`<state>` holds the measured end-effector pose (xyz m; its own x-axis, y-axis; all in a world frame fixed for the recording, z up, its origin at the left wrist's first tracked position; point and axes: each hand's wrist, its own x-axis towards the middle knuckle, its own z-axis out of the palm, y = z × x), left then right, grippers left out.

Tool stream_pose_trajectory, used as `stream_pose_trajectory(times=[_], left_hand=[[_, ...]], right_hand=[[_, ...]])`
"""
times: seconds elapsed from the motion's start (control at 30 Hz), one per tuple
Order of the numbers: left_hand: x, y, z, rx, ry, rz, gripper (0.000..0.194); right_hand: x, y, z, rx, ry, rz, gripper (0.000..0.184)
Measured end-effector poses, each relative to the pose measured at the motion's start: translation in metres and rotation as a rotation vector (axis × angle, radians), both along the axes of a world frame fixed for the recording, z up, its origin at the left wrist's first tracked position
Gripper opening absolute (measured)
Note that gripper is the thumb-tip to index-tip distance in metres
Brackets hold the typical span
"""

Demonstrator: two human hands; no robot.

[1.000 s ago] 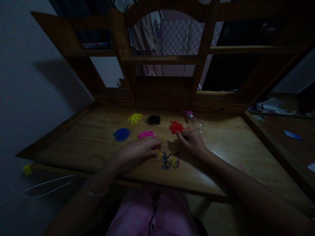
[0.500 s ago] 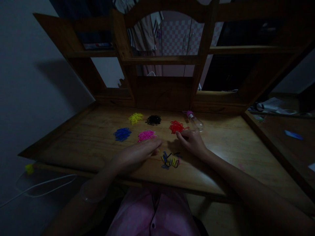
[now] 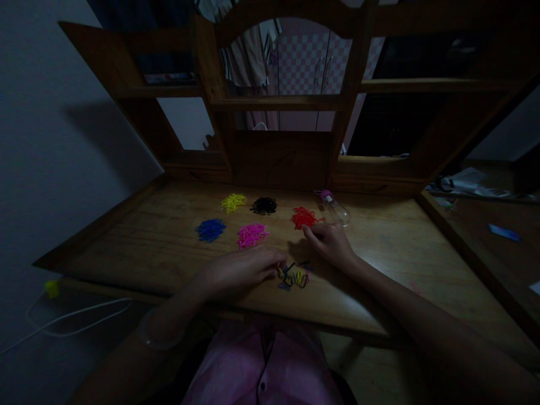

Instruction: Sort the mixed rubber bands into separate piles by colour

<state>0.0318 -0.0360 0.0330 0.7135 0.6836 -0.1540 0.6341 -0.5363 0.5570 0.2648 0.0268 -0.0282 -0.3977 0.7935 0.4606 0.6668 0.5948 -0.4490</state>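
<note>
A small mixed pile of thin loops (image 3: 298, 278), yellow, black, blue and pink, lies on the wooden desk near its front edge. They resemble small rubber bands or clips; the dim light hides which. My left hand (image 3: 253, 264) reaches the pile's left side, fingers bent down and thumb close to the fingertips. What sits between those fingertips is unclear. Resting just below the red pile (image 3: 304, 217), my right hand (image 3: 331, 243) has thumb and forefinger pressed together; anything in that pinch is too small to make out. A pink pile (image 3: 252, 234) lies beyond my left hand.
Further back are a yellow pile (image 3: 233, 202), a black pile (image 3: 264, 205) and, to the left, a blue pile (image 3: 210, 230). A clear bottle with a purple cap (image 3: 337, 212) lies behind my right hand. A wooden shelf unit (image 3: 282, 157) closes the desk's back.
My left hand has moved right and towards me, from beside the pink pile to the mixed pile's left edge, uncovering more of the pink pile. My right hand stays in place.
</note>
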Motion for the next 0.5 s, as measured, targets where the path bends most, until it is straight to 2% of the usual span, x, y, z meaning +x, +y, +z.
stream_pose_trajectory(times=[0.23,0.5], left_hand=[[0.009,0.001,0.001,0.073,0.019,-0.019,0.014],[0.004,0.004,-0.012,0.085,-0.020,-0.024,0.016]], right_hand=[[0.000,0.001,-0.001,0.015,-0.006,-0.005,0.045],[0.000,0.000,0.001,0.003,-0.015,0.003,0.046]])
